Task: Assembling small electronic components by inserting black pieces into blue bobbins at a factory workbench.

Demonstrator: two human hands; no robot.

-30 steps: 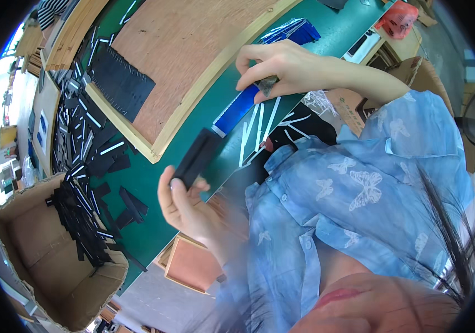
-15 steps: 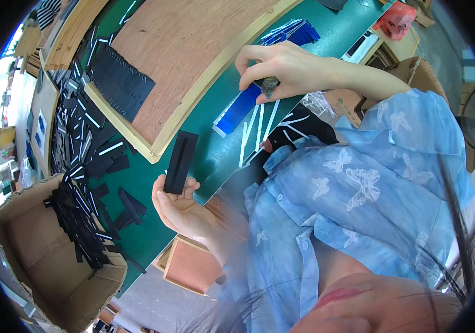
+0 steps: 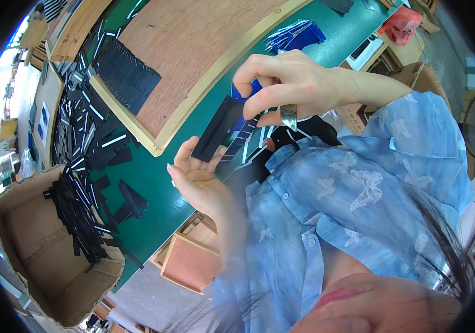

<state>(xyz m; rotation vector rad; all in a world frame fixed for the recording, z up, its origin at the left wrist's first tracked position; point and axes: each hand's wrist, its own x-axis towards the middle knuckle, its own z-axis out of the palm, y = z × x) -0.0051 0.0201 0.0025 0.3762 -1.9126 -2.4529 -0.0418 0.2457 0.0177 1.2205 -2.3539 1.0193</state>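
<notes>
In the head view two hands worked above a green table (image 3: 154, 183). The left hand (image 3: 201, 177) lay palm up with its fingers loosely spread, and one flat black strip (image 3: 218, 129) rested with its lower end on those fingertips; the hand cradled it rather than clamping it. The right hand (image 3: 282, 89) hung just above, fingers curled, pinching the strip's upper end along with a small blue piece (image 3: 255, 89), and a single metal ring (image 3: 288, 116) showed on one finger. One large wooden board (image 3: 193, 50) with a pale raised frame lay on the table, and one stack of dark ridged sheets (image 3: 126, 75) sat on its left part. Too many loose black strips (image 3: 90, 144) to count littered the table to the left and spilled into one open cardboard box (image 3: 48, 250) at the lower left. One fan of blue pieces (image 3: 296, 36) lay at the far edge of the table, and one red bag (image 3: 404, 25) sat beyond it. The room looked like a workshop, with daylight at the far left. The held strip ran with its long axis diagonal, from the left fingertips at lower left up toward the right hand, and it was held in the air above the table near the board's corner.
</notes>
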